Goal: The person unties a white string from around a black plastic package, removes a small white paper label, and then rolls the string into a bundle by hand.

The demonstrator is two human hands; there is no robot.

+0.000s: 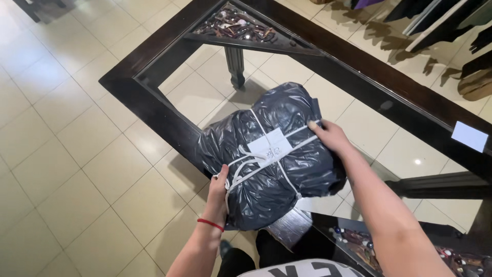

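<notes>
Black plastic bundle (271, 154), tied crosswise with white cord (246, 163) and bearing a white paper label (270, 143), sits on the near corner of the glass-topped desk (154, 102) with its dark wooden frame, above the pale tiled floor (66, 154). At its left edge the left hand (219, 184), a red band at the wrist, is closed around the knotted cord. At its right edge the right hand (330, 136) lies with fingers pressed against the plastic, and farther right a small white card (469, 136) rests on the frame.
</notes>
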